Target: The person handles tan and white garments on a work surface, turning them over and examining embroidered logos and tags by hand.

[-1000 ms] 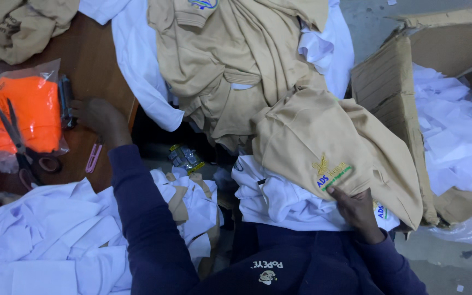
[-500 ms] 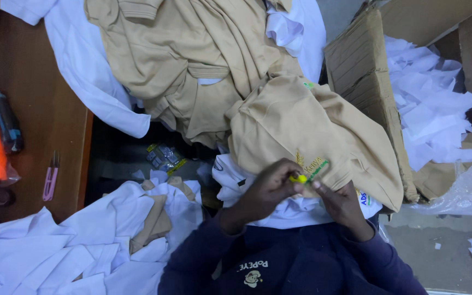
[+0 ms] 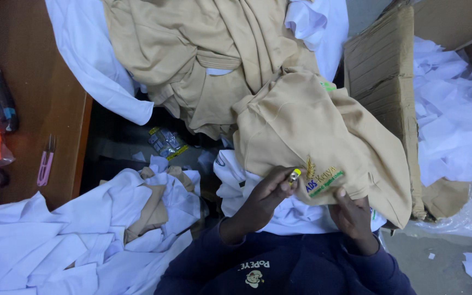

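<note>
The tan shirt (image 3: 312,125) bears coloured embroidery. The left hand (image 3: 263,199) pinches a small yellow tool (image 3: 294,175) beside it; the right hand (image 3: 352,213) grips the hem, cardboard box (image 3: 381,60) just beyond.

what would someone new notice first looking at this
The eye lands on the tan garment with embroidered lettering at centre, where the left hand pinches a small yellow-tipped tool against the stitching and the right hand holds the fabric edge. White cloth is heaped lower left, and a torn cardboard box of white scraps stands at right.
</note>
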